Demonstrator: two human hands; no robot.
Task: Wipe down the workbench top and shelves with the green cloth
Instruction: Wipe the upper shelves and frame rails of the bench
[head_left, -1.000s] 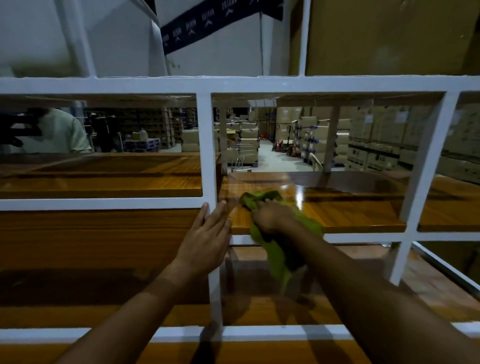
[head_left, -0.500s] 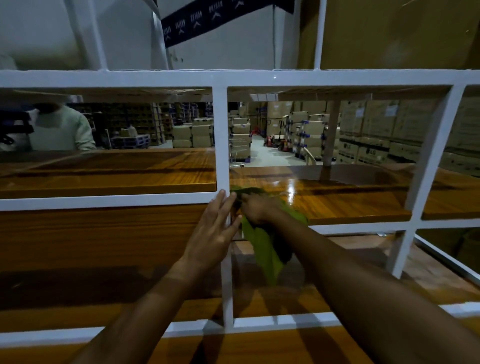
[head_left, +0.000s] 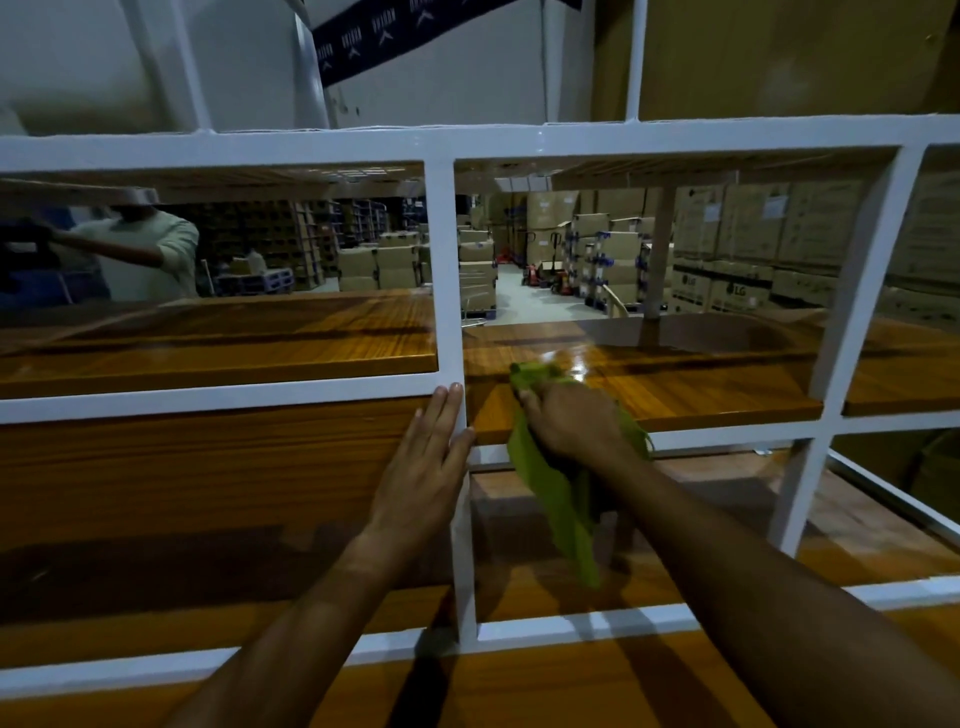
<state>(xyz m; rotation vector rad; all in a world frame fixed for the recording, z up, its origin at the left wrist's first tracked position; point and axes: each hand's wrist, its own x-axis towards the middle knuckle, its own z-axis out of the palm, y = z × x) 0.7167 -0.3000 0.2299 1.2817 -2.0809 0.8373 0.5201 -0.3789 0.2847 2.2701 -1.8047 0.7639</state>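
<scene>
Since half a second ago the right hand (head_left: 571, 426) has slid a little to the right, away from the white post (head_left: 448, 270), and it no longer touches the left hand (head_left: 426, 467), which has kept its place. The right hand lies on the front part of the wooden shelf (head_left: 701, 389) just right of the post. Its fingers are bent over the bunched green cloth (head_left: 558, 499) and press it onto the board. One short end of the cloth sticks out beyond the fingertips, and a long end hangs down over the shelf edge (I cannot tell if this part touches anything). The left hand is flat, fingers straight and close together, with the fingertips on the post and the palm on the wooden panel (head_left: 208, 483) just left of it. Far behind the post stand stacked cardboard boxes (head_left: 727, 249), and well left of it is another person (head_left: 150, 254) in a pale shirt.
</scene>
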